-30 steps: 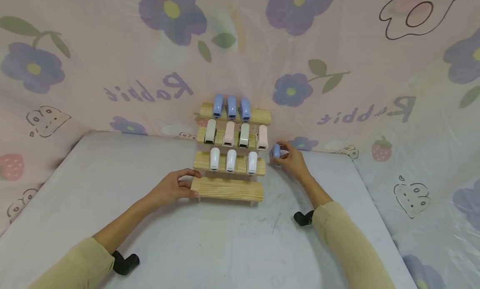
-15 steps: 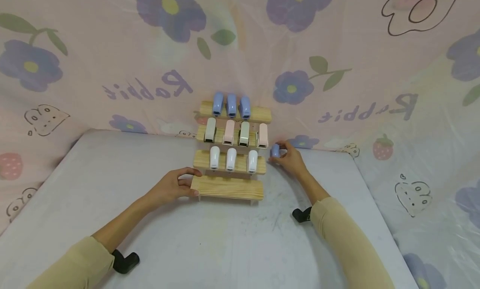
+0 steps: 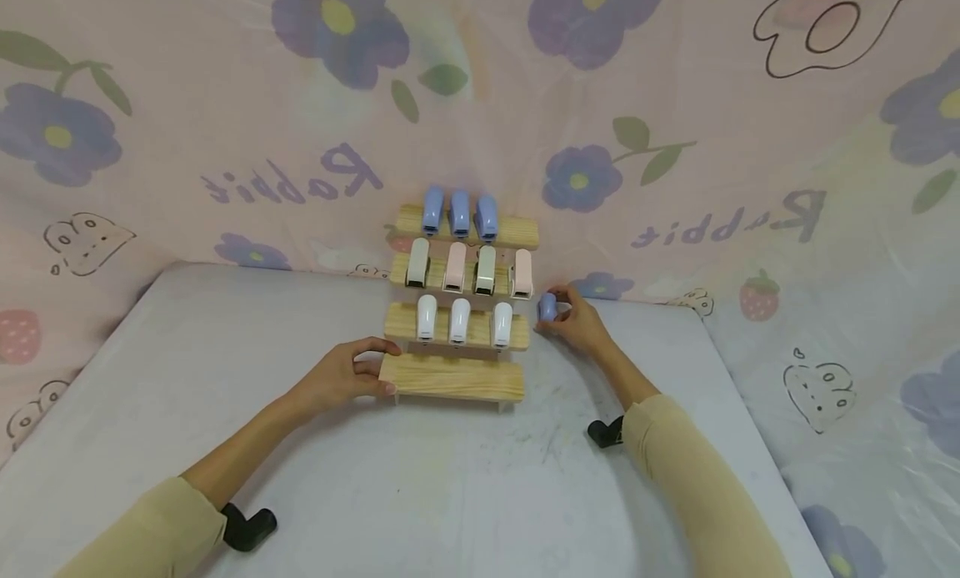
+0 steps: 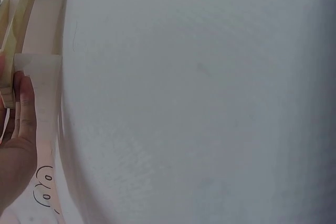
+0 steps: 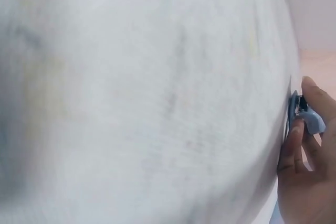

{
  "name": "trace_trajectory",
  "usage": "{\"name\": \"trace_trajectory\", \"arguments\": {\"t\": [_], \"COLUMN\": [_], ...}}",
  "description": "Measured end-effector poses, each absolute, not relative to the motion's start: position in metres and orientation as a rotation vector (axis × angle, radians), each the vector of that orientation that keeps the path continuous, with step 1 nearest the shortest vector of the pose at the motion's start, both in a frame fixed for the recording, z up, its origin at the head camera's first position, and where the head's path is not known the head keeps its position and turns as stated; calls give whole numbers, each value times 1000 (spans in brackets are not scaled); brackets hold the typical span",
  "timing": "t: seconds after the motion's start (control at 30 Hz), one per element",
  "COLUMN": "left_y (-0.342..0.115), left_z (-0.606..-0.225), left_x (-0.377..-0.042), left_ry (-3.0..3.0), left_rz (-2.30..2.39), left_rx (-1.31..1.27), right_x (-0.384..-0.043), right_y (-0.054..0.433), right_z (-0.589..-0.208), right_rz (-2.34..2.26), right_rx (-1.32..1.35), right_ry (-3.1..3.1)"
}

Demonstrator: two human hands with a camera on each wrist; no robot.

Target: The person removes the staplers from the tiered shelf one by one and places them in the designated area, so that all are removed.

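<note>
My left hand (image 3: 337, 374) grips the left end of the lowest board of a stepped wooden stand (image 3: 453, 378), thumb at the front edge and fingers behind. In the left wrist view its fingers (image 4: 27, 108) lie along the board's end, beside a pale support. To the right of the stand, my right hand (image 3: 587, 325) pinches a small blue stapler (image 3: 547, 306) between thumb and fingers. The right wrist view shows that stapler (image 5: 315, 122) close to the white tabletop, partly covered by the hand. The lowest board bears no staplers.
Three blue staplers (image 3: 460, 213) stand on the top board. Below them is a row of green and pink staplers (image 3: 455, 267), then three white staplers (image 3: 460, 320). A floral curtain (image 3: 480, 103) hangs right behind the stand. The white table (image 3: 420, 495) lies in front.
The right hand and its blue stapler have shifted very slightly toward the stand. The left hand stays on the lowest board, and the staplers on the stand keep their places.
</note>
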State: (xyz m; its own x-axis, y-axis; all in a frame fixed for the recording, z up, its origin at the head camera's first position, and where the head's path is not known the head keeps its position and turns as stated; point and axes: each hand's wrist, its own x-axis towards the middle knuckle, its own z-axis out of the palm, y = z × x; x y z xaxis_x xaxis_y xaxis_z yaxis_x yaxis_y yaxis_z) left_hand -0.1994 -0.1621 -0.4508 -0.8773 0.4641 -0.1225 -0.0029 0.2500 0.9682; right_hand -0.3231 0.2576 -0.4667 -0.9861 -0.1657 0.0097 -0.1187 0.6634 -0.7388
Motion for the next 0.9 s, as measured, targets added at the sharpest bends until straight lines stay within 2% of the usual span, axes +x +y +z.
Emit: {"name": "trace_trajectory", "arguments": {"t": [0.5, 0.9], "left_y": [-162, -162], "left_z": [-452, -453], "left_x": [-197, -199], "left_ry": [2137, 2118], "left_rz": [1673, 1696], "left_rx": [433, 411], "right_x": [-313, -310], "right_y": [267, 259], "right_z": [-451, -413], "right_rz": [-1447, -1669], "right_rx": [-233, -511], "right_ry": [2904, 2925]}}
